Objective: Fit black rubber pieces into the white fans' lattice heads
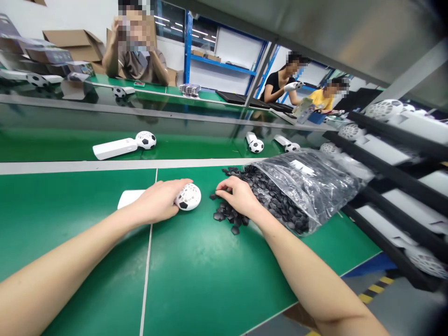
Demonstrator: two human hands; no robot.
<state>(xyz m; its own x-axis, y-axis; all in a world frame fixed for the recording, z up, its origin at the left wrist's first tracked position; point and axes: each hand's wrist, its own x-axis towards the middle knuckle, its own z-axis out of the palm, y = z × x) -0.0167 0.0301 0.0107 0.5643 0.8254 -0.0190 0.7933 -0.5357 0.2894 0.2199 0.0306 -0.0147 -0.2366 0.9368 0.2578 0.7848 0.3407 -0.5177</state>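
Note:
My left hand [157,200] is wrapped round a white device with a football-patterned ball head [189,196] and a flat handle, lying on the green table. The ball's openwork faces right, with black patches on it; the palm hides the neck. Over a loose heap of small black pentagon pieces [231,214], my right hand [240,193] has thumb and fingertips pinched together. One black piece lies right at those fingertips; whether they grip one is hidden. The heap spills from the mouth of a clear plastic bag [315,182] to the right.
Beyond a pale strip [70,166], similar ball-headed devices [117,147] lie on a green belt. A black rack [388,191] with more white devices stands at the right. Several people sit across the line, one [140,60] opposite. A grey shelf [266,18] hangs overhead.

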